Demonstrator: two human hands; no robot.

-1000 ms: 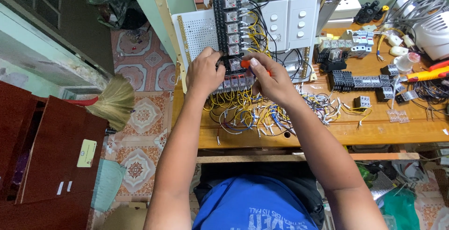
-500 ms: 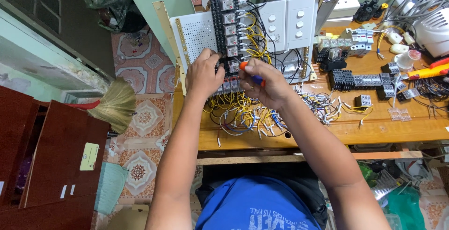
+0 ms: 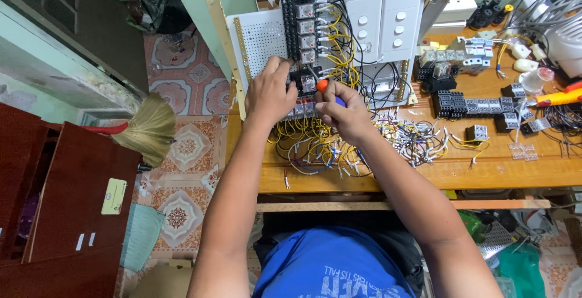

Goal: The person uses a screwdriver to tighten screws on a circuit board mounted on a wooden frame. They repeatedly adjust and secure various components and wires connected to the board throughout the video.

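**Screwdriver at the relay column**

Nearest to me is the front edge of the wooden workbench (image 3: 485,174), and just beyond it a tangle of loose yellow and white wires (image 3: 315,149) spills down under my wrists. To the right of that lies a second heap of short cut wires (image 3: 418,140).

My right hand (image 3: 342,113) is closed round a screwdriver with an orange and blue handle (image 3: 327,89); the orange end pokes out above my knuckles, and its tip points up and to the left at the relays. I cannot see the tip itself. My left hand (image 3: 270,92) sits just beside it on the left, fingers curled over the lower part of the column of relays (image 3: 303,28), pressing on one of the black bases there.

The column stands on a white perforated mounting panel (image 3: 260,37), which leans upright at the far side of the bench. Right of it is a white switch plate (image 3: 388,28) with round buttons.

Farther right on the bench are loose black relay sockets (image 3: 470,104), and at the right edge a yellow and red tool (image 3: 558,97).

Left of the bench, on the patterned floor tiles, lies a straw broom (image 3: 148,128).
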